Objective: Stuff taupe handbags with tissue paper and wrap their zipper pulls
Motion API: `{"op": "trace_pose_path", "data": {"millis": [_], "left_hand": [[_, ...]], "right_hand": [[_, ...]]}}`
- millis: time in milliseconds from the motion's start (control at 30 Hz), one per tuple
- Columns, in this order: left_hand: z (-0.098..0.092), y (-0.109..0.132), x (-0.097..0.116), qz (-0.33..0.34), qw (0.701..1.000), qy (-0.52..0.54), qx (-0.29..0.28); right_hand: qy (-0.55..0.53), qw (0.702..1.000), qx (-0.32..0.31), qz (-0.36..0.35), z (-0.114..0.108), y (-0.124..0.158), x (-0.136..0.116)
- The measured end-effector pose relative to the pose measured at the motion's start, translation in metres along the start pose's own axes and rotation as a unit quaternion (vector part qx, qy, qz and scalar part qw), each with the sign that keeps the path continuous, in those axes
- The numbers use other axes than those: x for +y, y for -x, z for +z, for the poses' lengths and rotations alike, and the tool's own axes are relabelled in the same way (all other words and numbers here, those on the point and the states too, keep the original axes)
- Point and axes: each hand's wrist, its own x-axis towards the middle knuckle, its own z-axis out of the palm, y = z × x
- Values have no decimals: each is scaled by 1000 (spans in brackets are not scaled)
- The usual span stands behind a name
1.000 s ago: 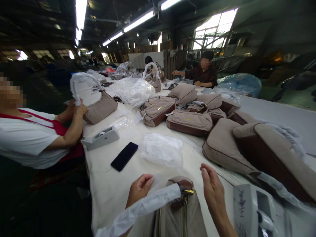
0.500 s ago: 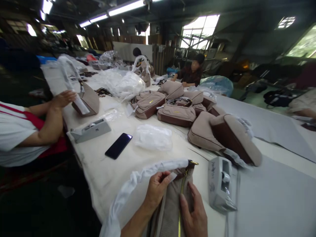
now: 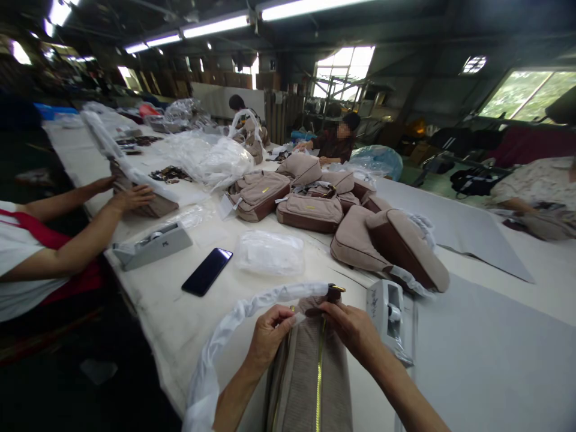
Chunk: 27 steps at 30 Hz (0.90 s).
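A taupe fabric bag (image 3: 335, 384) with a brass zipper (image 3: 318, 390) stands before me on the table. Its strap (image 3: 229, 327), wrapped in white sheeting, arches out to the left from a gold ring at the far end. My left hand (image 3: 266, 339) pinches a small whitish strip of tape (image 3: 299, 318) beside the bag's far end. With thumb and fingers closed, my right hand (image 3: 353, 330) grips the bag's far end near the zipper's top. Its fingertips partly cover that spot.
To the right is a grey tape dispenser (image 3: 387, 315); another dispenser (image 3: 155, 245) stands left. A phone (image 3: 207, 272) and a folded plastic bag (image 3: 269, 252) lie ahead. Several bags (image 3: 310, 212) are piled beyond. A co-worker's hands (image 3: 130, 198) hold a bag at left; other people sit farther off.
My right hand has gone from the bag's side, right of the zipper, up to its far end and closed there. My left hand still pinches the strip. The view has shifted right.
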Motion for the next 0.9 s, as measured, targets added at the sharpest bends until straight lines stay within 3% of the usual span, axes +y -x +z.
{"op": "trace_pose_path", "data": {"millis": [100, 333, 567, 667, 800, 900], "left_hand": [[-5, 0, 1, -9, 1000, -21, 4], [-2, -5, 5, 9, 997, -72, -9], [16, -13, 27, -27, 996, -74, -35], [26, -17, 35, -41, 996, -64, -49], [32, -19, 37, -81, 995, -38, -35], [35, -15, 38, -77, 996, -38, -32]], "right_hand": [[-26, 1000, -11, 2, 8, 6, 1], [-71, 996, 52, -23, 11, 5, 5], [-33, 998, 42, -42, 9, 3, 4], [-81, 995, 43, -49, 9, 1, 0], [-218, 968, 89, 83, 11, 7, -9], [-259, 943, 92, 186, 10, 9, -16]]}}
